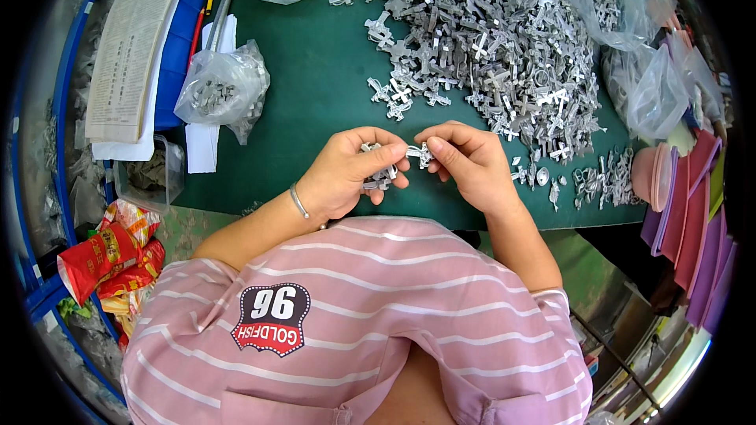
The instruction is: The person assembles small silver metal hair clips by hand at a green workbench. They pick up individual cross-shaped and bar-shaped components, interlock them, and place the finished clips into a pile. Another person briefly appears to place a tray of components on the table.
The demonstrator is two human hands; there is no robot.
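Several small metal crosses (378, 175) are clutched in the closed left hand (346, 177) above the green mat (315, 86); one cross (421, 153), prob. same kind, is pinched by right hand (468, 161) fingertips, w/ big pile (488, 47) behind.

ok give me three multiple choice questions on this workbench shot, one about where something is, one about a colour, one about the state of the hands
1. Where is the big heap of metal cross pieces?
A. on the mat beyond the hands, toward the right
B. in the person's lap
C. on the floor at left

2. What colour is the table mat?
A. red
B. green
C. white

3. What are the hands doing?
A. both resting flat and empty
B. only one is holding something
C. left hand grips a cluster of pieces, right hand pinches one

Answers: 1 A, the heap lies past the hands; 2 B, the mat is dark green; 3 C, both hands hold metal pieces.
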